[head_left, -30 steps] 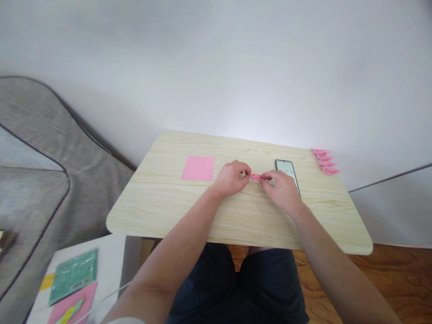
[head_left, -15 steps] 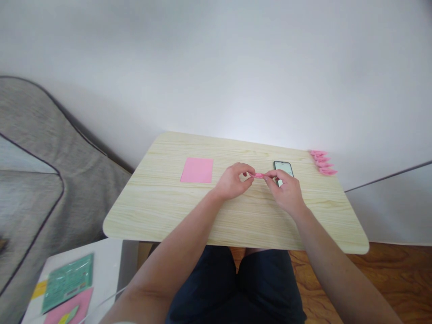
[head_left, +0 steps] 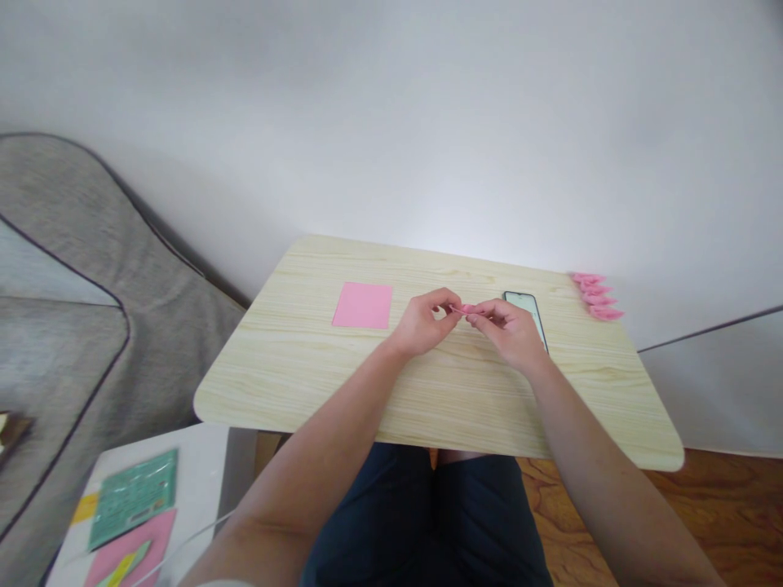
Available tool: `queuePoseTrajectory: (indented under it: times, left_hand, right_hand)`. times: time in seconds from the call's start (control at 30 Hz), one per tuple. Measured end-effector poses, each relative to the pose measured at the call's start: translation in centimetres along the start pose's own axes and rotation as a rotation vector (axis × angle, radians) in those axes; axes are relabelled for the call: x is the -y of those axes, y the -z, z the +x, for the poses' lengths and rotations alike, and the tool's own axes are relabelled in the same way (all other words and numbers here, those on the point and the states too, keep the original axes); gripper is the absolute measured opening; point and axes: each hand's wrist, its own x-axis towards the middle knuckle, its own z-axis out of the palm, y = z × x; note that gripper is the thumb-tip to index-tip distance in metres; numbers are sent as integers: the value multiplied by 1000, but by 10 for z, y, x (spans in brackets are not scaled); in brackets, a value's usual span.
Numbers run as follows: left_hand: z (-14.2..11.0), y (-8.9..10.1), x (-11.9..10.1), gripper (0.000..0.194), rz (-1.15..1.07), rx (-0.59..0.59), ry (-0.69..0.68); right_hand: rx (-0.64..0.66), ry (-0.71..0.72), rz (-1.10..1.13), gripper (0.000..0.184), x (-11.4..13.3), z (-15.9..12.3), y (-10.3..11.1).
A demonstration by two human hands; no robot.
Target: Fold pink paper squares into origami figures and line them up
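Bench (head_left: 294,375): pale woodgrain, against white wall (head_left: 391,122)
Left hand (head_left: 421,323): fingers (head_left: 451,296) pinching folded pink paper (head_left: 467,309), over mid-bench, by its nine o'clock end
Right hand (head_left: 512,333): fingers pinching its three o'clock end
Pink sheet (head_left: 362,306): farther toward nine o'clock

Between the left hand (head_left: 425,324) and the flat, square pink paper (head_left: 362,306) (thin enough to skim over), the pale wood-grained table (head_left: 287,359) offers a narrow bare gap. Rightward, a dark-edged rectangular phone (head_left: 528,305) lies partly hidden by the right hand (head_left: 512,334); beyond it, open wood reaches a row of folded pink pieces (head_left: 595,295). The plain white wall (head_left: 391,147) bars the far side.
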Motion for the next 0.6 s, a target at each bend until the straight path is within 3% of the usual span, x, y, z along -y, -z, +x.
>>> queuePoseTrajectory:
  times: [0.33, 0.6]
  left_hand:
    - [2, 3, -2, 9, -61, 32, 102]
    - [2, 2, 1, 12, -54, 43, 149]
  right_hand:
    - [77, 9, 6, 13, -9, 14, 4]
    - [83, -6, -11, 23, -16, 13, 6]
